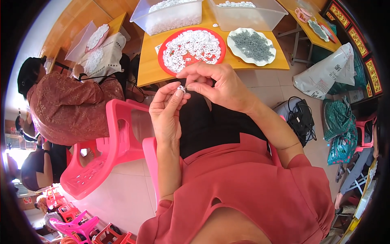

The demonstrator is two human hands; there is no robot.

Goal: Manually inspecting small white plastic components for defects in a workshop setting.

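Hands [226, 87] meet at a small white piece [181, 88] near the red tray [223, 45]

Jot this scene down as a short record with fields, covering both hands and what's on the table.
Left grip: pinches a small white piece
Right grip: at the same piece; anything else held is too small to tell
Red tray: white pieces, on the wooden table
Scalloped plate: grey pieces, right of the tray
Far side: two translucent bins with white contents
Neighbour: patterned top, at left
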